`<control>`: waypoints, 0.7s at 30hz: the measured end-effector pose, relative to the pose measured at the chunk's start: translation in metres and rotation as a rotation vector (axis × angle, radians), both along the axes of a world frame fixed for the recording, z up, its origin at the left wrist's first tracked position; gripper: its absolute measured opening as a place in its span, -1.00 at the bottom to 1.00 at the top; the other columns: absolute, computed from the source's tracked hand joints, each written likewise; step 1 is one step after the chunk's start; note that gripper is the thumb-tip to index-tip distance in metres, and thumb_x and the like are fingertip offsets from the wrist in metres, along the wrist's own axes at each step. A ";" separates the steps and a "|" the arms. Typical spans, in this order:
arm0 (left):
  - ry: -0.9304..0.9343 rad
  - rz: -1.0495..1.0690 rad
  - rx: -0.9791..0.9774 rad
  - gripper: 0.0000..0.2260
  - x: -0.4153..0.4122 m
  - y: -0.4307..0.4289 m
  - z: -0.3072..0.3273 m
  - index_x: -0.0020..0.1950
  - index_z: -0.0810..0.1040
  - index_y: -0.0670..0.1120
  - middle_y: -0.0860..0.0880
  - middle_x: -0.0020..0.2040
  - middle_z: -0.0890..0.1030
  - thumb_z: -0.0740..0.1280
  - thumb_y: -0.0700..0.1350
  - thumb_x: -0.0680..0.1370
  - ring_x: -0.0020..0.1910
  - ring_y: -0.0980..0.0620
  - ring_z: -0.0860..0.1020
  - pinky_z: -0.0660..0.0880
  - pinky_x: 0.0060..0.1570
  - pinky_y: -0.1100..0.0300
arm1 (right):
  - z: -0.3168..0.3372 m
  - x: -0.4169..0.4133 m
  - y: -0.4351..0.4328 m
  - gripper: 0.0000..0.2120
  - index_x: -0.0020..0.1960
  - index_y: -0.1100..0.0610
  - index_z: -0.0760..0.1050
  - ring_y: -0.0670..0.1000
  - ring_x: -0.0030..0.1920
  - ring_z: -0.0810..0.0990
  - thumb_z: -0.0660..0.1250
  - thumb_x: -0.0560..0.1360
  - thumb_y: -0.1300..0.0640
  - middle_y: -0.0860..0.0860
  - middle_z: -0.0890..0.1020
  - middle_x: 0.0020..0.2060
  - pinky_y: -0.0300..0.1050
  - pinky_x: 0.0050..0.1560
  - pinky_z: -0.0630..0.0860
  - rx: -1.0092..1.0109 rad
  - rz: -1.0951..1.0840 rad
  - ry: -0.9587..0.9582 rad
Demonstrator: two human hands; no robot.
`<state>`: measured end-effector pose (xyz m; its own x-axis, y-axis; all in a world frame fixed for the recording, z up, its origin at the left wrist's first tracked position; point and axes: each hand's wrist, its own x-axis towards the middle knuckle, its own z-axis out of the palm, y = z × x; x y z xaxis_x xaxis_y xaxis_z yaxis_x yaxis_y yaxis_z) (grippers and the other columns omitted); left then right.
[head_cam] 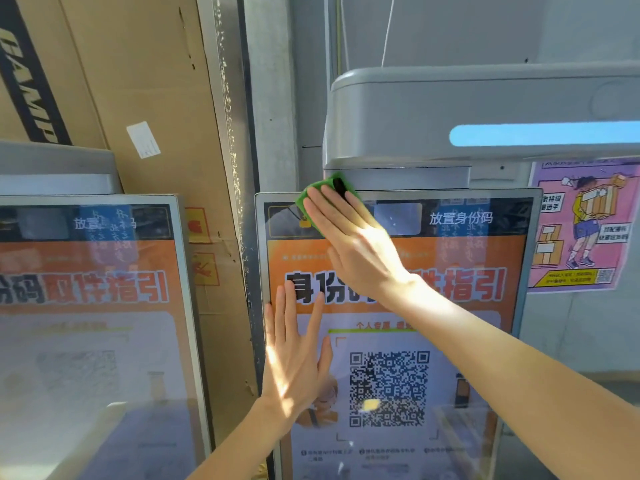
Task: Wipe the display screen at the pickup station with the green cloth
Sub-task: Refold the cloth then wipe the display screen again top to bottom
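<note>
Display screen (485,237) top-left corner, green cloth (325,180) under flat right grip (353,244)

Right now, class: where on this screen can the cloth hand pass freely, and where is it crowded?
Free: upper right of the display screen, between right hand and frame. Crowded: top-left corner, under the green cloth; left edge, under the flat left hand.
</note>
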<state>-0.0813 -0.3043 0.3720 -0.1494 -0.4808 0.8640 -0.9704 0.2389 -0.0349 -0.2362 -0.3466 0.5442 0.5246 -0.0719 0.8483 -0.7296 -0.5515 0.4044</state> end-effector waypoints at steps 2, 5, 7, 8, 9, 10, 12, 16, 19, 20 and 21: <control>0.012 0.011 -0.003 -0.46 -0.002 -0.003 -0.002 0.67 0.18 -0.08 -0.36 0.66 0.02 0.08 0.09 0.71 0.65 -0.37 0.03 0.16 0.55 -0.37 | -0.006 0.011 -0.001 -0.35 0.60 0.26 0.31 0.16 0.63 0.24 0.16 0.51 0.43 0.16 0.34 0.59 0.16 0.65 0.15 0.020 0.029 -0.033; 0.057 0.010 -0.024 -0.45 -0.005 -0.008 -0.004 0.65 0.25 -0.07 -0.35 0.66 0.06 0.17 0.06 0.67 0.65 -0.38 0.06 0.18 0.54 -0.38 | -0.024 0.002 -0.003 -0.35 0.60 0.25 0.31 0.14 0.64 0.24 0.15 0.51 0.43 0.15 0.34 0.60 0.13 0.66 0.12 0.039 0.045 0.091; 0.075 0.016 -0.036 -0.44 -0.006 -0.010 -0.005 0.64 0.25 -0.07 -0.35 0.66 0.07 0.20 0.06 0.65 0.65 -0.37 0.06 0.18 0.54 -0.38 | -0.032 -0.016 -0.001 -0.36 0.59 0.24 0.33 0.12 0.62 0.28 0.15 0.50 0.41 0.13 0.36 0.59 0.12 0.65 0.17 0.035 0.043 0.182; 0.071 0.018 -0.033 -0.43 -0.007 -0.010 -0.006 0.65 0.25 -0.07 -0.34 0.66 0.06 0.20 0.07 0.65 0.65 -0.37 0.06 0.18 0.54 -0.38 | -0.032 -0.026 0.000 -0.36 0.59 0.24 0.34 0.11 0.62 0.29 0.16 0.51 0.40 0.12 0.37 0.58 0.11 0.64 0.19 0.021 0.034 0.198; 0.067 0.017 -0.024 -0.43 -0.007 -0.009 -0.006 0.65 0.24 -0.06 -0.33 0.66 0.05 0.19 0.07 0.66 0.65 -0.36 0.06 0.19 0.54 -0.37 | -0.030 -0.035 0.001 -0.37 0.59 0.24 0.35 0.11 0.61 0.31 0.17 0.51 0.40 0.12 0.38 0.58 0.11 0.64 0.21 0.007 0.024 0.190; 0.074 0.015 -0.012 -0.44 -0.007 -0.008 -0.005 0.65 0.24 -0.06 -0.33 0.67 0.05 0.17 0.08 0.66 0.66 -0.35 0.05 0.20 0.53 -0.37 | -0.026 -0.041 0.002 -0.37 0.58 0.25 0.35 0.12 0.61 0.31 0.19 0.51 0.41 0.13 0.39 0.57 0.11 0.64 0.20 -0.004 0.012 0.160; 0.121 0.022 0.004 -0.47 -0.012 -0.003 -0.002 0.65 0.26 -0.05 -0.31 0.67 0.05 0.15 0.06 0.68 0.66 -0.32 0.04 0.21 0.53 -0.37 | -0.015 -0.042 0.001 -0.35 0.57 0.27 0.36 0.16 0.60 0.32 0.22 0.48 0.44 0.16 0.40 0.56 0.13 0.65 0.18 -0.023 -0.010 0.054; 0.142 -0.049 -0.035 -0.39 -0.037 0.011 0.007 0.61 0.29 -0.12 -0.30 0.66 0.11 0.34 -0.15 0.56 0.67 -0.29 0.06 0.10 0.59 -0.30 | -0.011 -0.024 -0.001 -0.32 0.58 0.28 0.35 0.17 0.61 0.30 0.24 0.45 0.48 0.17 0.39 0.57 0.15 0.64 0.18 -0.016 -0.004 -0.097; 0.041 -0.101 -0.022 -0.34 -0.055 0.010 0.009 0.67 0.18 -0.10 -0.21 0.69 0.04 0.29 -0.15 0.58 0.68 -0.24 0.02 0.09 0.60 -0.27 | -0.024 -0.031 -0.002 -0.35 0.57 0.29 0.35 0.18 0.61 0.30 0.19 0.48 0.47 0.17 0.39 0.57 0.16 0.64 0.18 0.000 0.028 -0.007; 0.040 -0.095 0.003 -0.34 -0.056 0.007 0.008 0.68 0.13 -0.09 -0.18 0.70 0.00 0.26 -0.13 0.59 0.69 -0.23 -0.01 0.07 0.59 -0.27 | -0.029 -0.039 -0.002 -0.35 0.58 0.28 0.34 0.17 0.62 0.28 0.17 0.48 0.47 0.16 0.37 0.57 0.16 0.64 0.18 0.005 0.033 0.053; 0.033 -0.082 0.029 -0.33 -0.057 0.003 0.007 0.69 0.09 -0.08 -0.15 0.71 -0.03 0.24 -0.10 0.60 0.69 -0.21 -0.03 0.05 0.59 -0.27 | -0.031 -0.049 -0.001 -0.34 0.59 0.27 0.32 0.15 0.62 0.27 0.18 0.49 0.46 0.15 0.36 0.59 0.15 0.65 0.18 0.009 0.032 0.109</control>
